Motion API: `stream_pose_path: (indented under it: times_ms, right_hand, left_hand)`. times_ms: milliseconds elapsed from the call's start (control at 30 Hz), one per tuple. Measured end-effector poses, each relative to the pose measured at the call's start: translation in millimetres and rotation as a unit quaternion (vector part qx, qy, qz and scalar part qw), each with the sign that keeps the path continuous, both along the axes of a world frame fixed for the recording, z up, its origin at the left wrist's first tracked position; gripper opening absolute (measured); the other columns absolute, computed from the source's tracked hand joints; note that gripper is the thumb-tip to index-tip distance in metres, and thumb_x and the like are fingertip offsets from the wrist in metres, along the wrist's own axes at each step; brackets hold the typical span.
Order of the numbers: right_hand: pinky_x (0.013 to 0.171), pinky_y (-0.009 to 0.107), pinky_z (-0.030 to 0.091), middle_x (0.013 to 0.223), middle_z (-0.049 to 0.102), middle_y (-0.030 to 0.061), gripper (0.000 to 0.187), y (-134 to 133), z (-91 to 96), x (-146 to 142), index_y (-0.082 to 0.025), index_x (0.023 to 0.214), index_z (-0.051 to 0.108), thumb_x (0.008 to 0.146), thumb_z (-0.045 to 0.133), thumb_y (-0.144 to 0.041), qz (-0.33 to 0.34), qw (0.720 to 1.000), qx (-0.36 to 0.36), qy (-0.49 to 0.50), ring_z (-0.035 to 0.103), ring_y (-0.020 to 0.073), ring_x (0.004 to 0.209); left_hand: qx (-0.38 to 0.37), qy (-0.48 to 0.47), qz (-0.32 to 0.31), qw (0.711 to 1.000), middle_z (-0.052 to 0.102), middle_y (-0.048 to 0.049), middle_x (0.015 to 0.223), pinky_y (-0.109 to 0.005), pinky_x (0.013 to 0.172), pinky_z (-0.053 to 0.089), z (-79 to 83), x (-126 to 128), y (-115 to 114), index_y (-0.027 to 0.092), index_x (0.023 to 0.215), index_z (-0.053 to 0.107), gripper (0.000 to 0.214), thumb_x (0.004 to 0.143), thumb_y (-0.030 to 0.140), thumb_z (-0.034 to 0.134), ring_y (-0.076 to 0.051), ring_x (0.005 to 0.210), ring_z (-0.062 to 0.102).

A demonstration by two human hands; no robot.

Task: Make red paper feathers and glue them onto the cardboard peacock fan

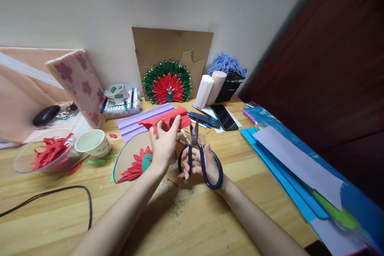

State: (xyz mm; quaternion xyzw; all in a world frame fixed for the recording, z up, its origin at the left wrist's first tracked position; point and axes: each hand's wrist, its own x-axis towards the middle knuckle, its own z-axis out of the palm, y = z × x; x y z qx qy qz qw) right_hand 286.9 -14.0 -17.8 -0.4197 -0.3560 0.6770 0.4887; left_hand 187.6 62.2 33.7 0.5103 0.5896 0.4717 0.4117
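My left hand (163, 144) is raised over the middle of the wooden table (192, 216), fingers pinched on a folded strip of red paper (168, 119). Just right of it, my right hand (201, 165) grips dark-handled scissors (200, 156), fingers through the loops, blades pointing up toward the red paper's right end. Below my left hand lies a half-round cardboard piece with a red-petalled, teal-bodied peacock (136, 162). A purple folded paper (144, 122) lies behind the red one.
A finished green-and-red peacock fan (167, 82) leans on cardboard at the wall. Left: a paper cup (93, 143), a clear bowl of red scraps (45, 154), markers (121, 106), a black cable (60, 196). Right: blue and white sheets (294, 164), a phone (224, 117), pens, two white rolls (208, 88).
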Motion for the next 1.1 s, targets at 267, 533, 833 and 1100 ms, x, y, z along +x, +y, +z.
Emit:
stream_pose_path:
  times_ms: [267,533,833,1100]
  right_hand:
    - [0.047,0.026,0.048,0.053,0.057,0.0007,0.085,-8,-11.4,-11,-0.017,0.088,0.058,0.060,0.029,-0.091,-0.036,0.997,0.047,-0.052,0.060,0.0162,0.046]
    - [0.040,0.025,0.048,0.048,0.049,-0.0046,0.081,-8,-15.1,-11,-0.016,0.081,0.056,0.060,0.030,-0.091,-0.060,0.995,0.057,-0.048,0.048,0.0101,0.033]
    - [0.042,0.030,0.052,0.046,0.046,-0.0068,0.075,-6,-17.7,-14,-0.018,0.077,0.051,0.057,0.039,-0.090,-0.066,0.997,0.042,-0.022,0.050,0.0117,0.035]
    - [0.033,0.020,0.045,0.042,0.047,-0.0088,0.064,-2,-30.1,-11,-0.019,0.068,0.045,0.053,0.061,-0.079,-0.037,0.997,0.009,0.069,0.045,0.0070,0.029]
  left_hand:
    - [-0.015,-0.035,0.039,0.999,0.046,0.0007,0.067,-0.029,0.069,0.047,0.6,9,-14,0.020,0.063,0.043,0.039,0.065,0.047,0.071,-0.019,0.078,0.055]
    - [-0.010,-0.043,0.062,0.997,0.046,0.0000,0.072,-0.027,0.067,0.047,-7.4,13,-16,0.021,0.062,0.043,0.039,0.063,0.044,0.074,-0.017,0.075,0.054]
    - [-0.042,-0.034,0.061,0.997,0.050,-0.0055,0.083,-0.030,0.074,0.046,-12.5,11,-9,0.021,0.070,0.043,0.041,0.061,0.046,0.074,-0.022,0.089,0.055]
    - [-0.016,0.001,0.058,0.998,0.044,0.0003,0.070,-0.029,0.065,0.041,-14.4,7,-4,0.021,0.068,0.045,0.040,0.064,0.049,0.072,-0.017,0.071,0.051]
